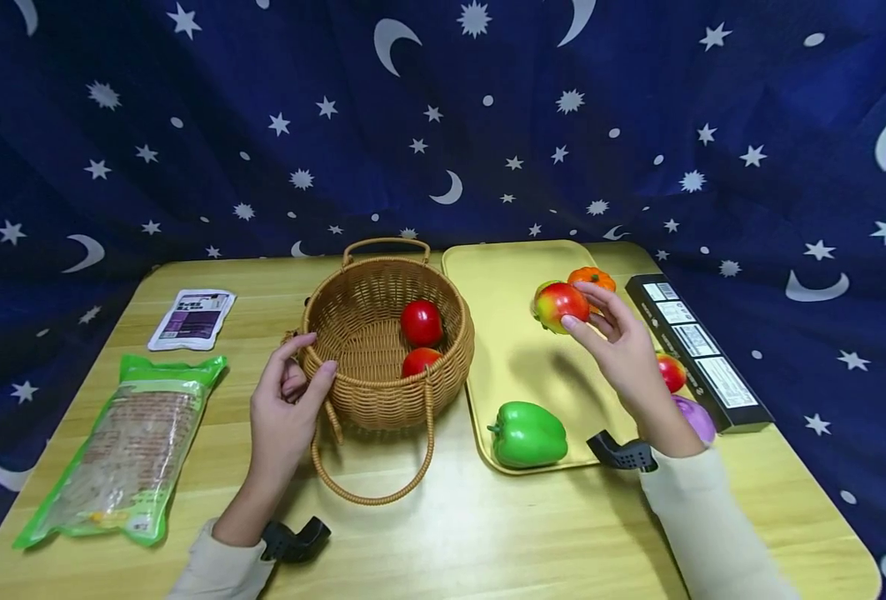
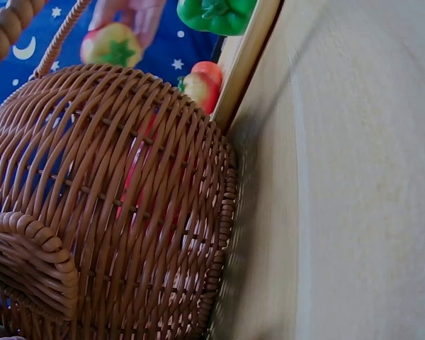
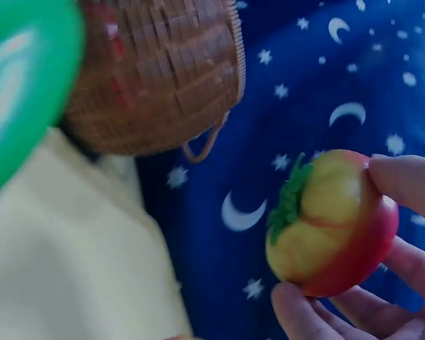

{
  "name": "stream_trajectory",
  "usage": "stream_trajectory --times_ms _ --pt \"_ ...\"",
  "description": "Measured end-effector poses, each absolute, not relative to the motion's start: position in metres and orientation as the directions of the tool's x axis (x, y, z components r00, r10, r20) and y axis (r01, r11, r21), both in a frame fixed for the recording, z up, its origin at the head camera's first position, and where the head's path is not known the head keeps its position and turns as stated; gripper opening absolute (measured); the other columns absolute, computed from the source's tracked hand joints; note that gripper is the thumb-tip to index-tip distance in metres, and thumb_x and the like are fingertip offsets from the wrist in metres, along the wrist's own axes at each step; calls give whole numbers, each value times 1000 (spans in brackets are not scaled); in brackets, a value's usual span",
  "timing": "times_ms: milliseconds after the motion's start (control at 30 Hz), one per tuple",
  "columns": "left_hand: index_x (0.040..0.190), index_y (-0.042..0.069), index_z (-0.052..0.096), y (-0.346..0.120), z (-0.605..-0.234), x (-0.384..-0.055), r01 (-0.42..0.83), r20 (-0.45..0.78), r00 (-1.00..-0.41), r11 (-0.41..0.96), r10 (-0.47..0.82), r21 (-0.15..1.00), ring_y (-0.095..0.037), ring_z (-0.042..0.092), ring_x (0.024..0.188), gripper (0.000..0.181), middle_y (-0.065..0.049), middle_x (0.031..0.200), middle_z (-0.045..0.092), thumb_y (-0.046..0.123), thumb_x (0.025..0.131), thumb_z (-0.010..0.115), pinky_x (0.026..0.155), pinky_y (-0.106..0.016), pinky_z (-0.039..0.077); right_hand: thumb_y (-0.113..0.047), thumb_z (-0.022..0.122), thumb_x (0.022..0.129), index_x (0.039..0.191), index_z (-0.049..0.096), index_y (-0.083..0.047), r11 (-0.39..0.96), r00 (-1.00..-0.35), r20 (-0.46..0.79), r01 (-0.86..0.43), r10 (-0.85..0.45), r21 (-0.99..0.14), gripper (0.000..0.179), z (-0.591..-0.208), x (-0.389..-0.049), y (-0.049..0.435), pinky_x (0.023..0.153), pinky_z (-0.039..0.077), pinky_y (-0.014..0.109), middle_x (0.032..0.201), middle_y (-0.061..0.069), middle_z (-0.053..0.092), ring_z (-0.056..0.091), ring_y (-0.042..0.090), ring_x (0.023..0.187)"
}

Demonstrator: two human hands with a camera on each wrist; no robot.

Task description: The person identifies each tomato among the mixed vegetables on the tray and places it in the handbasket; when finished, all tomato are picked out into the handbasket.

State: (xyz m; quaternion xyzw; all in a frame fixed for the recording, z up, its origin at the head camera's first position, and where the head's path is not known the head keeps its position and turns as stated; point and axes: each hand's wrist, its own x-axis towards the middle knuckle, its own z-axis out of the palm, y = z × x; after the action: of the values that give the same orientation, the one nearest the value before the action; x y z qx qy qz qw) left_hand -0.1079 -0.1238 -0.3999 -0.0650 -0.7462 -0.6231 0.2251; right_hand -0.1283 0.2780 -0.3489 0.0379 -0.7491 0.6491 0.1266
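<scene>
My right hand [image 1: 623,350] holds a red-and-yellow tomato [image 3: 340,227] with a green leafy top, thumb and fingers round its sides, above the yellow tray [image 1: 503,333]. With thumb and fingers, my left hand [image 1: 285,408] grips the near left rim of a brown wicker basket [image 1: 390,400]. Two red round fruits, one farther back [image 1: 421,322] and one nearer [image 1: 420,361], lie inside on the right. A green bell pepper [image 1: 529,434] sits at the tray's front. Beyond the held tomato are an orange pumpkin [image 1: 591,276] and another tomato [image 2: 200,89], mostly hidden in the head view.
Right of the tray lies a long black box [image 1: 693,350], with a red-yellow fruit [image 1: 671,372] and a purple vegetable [image 1: 693,418] beside it, partly behind my forearm. On the left are a green-edged clear bag [image 1: 127,450] and a white-and-purple packet [image 1: 192,319]. A starry blue cloth [image 1: 443,125] hangs behind.
</scene>
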Motion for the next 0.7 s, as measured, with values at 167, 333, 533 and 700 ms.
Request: stream_trajectory --times_ms 167,333,533,700 --pt "135 11 63 -124 -400 -109 372 415 -890 227 -186 900 -20 32 67 43 -9 75 30 9 94 75 63 -24 30 -13 75 95 144 57 -10 229 -974 225 -217 10 -949 52 -322 -139 269 90 52 20 141 11 54 59 18 121" --pt "134 14 64 -126 -400 -109 377 413 -893 206 -180 903 -19 31 66 41 -7 75 29 11 95 75 62 -23 30 -20 77 94 143 58 -17 248 -982 180 -189 -57 -950 53 -299 -147 252 83 57 27 145 6 54 59 22 121" --pt "134 13 64 -126 -400 -108 391 424 -889 197 -174 899 -17 31 66 41 -6 75 27 9 95 74 61 -23 30 -20 78 93 142 60 -18 283 -964 225 -257 -142 -924 52 -282 -160 229 78 55 25 142 1 56 61 23 117" --pt "134 9 64 -125 -400 -108 402 434 -885 192 -171 895 -19 31 65 40 -7 74 28 8 95 74 60 -23 30 -19 78 93 140 61 -17 248 -946 232 -286 -224 -926 50 -272 -173 207 86 53 27 139 3 58 61 24 119"
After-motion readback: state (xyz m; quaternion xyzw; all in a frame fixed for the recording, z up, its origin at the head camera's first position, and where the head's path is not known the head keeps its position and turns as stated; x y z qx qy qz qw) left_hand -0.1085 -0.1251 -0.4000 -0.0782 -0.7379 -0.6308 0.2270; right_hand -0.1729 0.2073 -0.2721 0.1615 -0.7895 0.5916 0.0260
